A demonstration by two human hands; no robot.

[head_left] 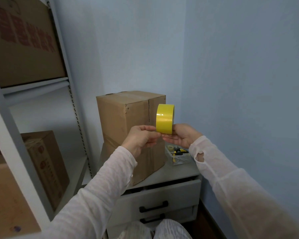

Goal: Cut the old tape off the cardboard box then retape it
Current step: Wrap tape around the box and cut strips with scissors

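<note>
Right hand (183, 137) grips tape (164, 119); grey cabinet (177, 171).

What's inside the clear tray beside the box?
A small clear tape roll and yellow-and-black pliers lie in the tray, with some thin pale pieces I can't identify. The right hand covers part of the tray's far side, so anything there is hidden.

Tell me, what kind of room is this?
Probably a storage room: cardboard boxes sit on metal shelving, another box stands on a drawer cabinet, beside a tray of tools.
</note>
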